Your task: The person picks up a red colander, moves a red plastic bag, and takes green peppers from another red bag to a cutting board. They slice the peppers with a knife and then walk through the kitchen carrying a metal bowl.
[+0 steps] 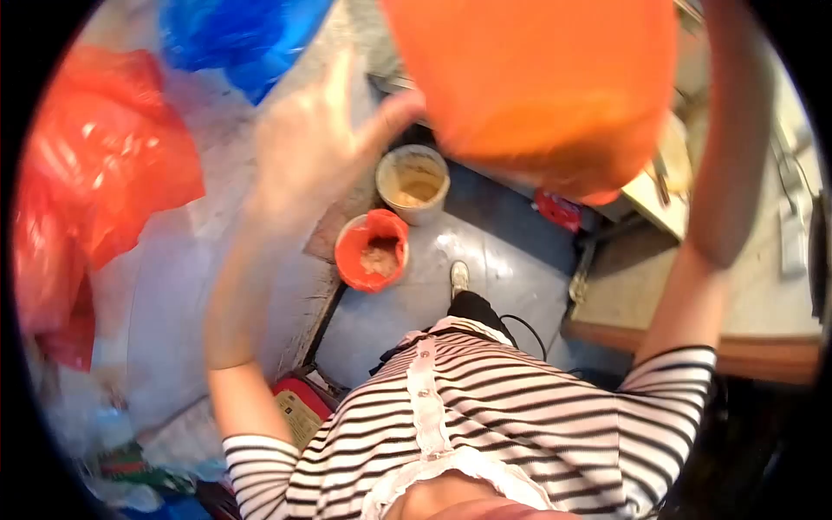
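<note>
My left hand point(316, 143) is raised in front of me, blurred by motion, with the fingers stretched out and the thumb apart. Its thumb tip meets the left edge of a large orange plastic bag point(546, 82) in the picture; whether it touches cannot be told. The bag hangs at the top, looks puffed out, and runs past the upper edge. On the right my forearm reaches up beside the bag, but my right hand lies beyond the frame, so its hold is hidden.
Below stand a whitish bucket point(414, 185) and a red-lined bucket point(373, 251) with pale stuff inside. Red plastic bags point(113, 156) and a blue bag point(243, 39) lie on the left surface. A wood-edged table point(693, 303) is at right; a cable point(530, 328) crosses the floor.
</note>
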